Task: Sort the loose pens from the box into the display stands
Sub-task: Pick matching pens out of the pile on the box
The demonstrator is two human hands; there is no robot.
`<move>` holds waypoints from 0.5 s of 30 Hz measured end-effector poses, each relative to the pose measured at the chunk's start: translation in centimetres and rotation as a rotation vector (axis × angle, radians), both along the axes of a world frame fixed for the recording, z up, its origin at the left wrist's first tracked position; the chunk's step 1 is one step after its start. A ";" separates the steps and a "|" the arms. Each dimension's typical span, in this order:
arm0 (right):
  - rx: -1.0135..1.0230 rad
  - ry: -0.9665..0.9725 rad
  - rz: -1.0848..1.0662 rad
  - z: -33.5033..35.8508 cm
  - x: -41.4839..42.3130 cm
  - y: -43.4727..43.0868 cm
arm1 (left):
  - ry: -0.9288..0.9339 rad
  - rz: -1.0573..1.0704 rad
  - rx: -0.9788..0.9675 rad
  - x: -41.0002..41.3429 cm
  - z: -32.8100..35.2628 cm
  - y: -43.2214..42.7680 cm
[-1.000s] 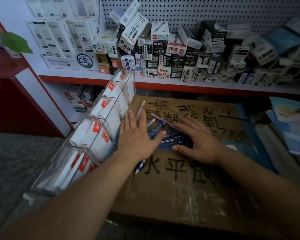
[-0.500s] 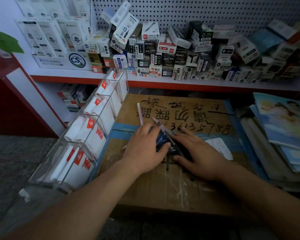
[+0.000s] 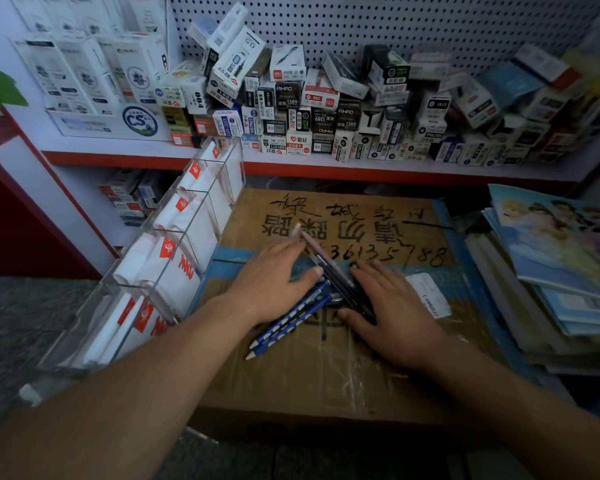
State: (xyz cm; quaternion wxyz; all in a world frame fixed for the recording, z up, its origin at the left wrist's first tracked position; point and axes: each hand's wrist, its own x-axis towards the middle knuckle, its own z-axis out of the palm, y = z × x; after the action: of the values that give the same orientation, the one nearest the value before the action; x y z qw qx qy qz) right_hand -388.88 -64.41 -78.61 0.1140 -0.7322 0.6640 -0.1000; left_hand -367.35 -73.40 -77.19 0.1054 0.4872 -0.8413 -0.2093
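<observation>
Blue white-dotted pens (image 3: 289, 318) lie mid-lid on brown cardboard box (image 3: 326, 375), long axis near-left to far-right, partly under L hand (image 3: 274, 282). Black pens (image 3: 343, 292) cross them, against R hand (image 3: 392, 306). Both hands flat, fingers straight, gripping nothing. Clear acrylic display stand (image 3: 187, 244) at box's left edge; L hand nearer.

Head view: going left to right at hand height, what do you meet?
display stand → left hand → right hand → books
</observation>
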 end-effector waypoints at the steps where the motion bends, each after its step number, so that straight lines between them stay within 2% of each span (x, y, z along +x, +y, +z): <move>1: 0.005 -0.008 0.015 0.1 0.0 0.0 | 0.029 -0.022 -0.004 0.0 0.0 0.4; 5: 0.033 -0.094 0.024 1.2 -0.3 0.7 | 0.085 -0.062 0.005 0.0 0.5 1.7; 9: 0.064 -0.186 -0.035 2.8 -0.7 1.6 | 0.069 -0.016 0.015 0.8 1.2 2.2; 15: 0.059 -0.081 -0.137 4.3 -0.7 3.0 | -0.035 0.050 -0.038 3.0 2.8 4.1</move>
State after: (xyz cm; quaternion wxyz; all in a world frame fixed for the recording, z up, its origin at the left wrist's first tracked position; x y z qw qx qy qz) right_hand -389.63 -61.40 -74.33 0.1552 -0.6768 0.7100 -0.1175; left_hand -364.36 -69.34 -74.34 0.1048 0.5095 -0.8344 -0.1821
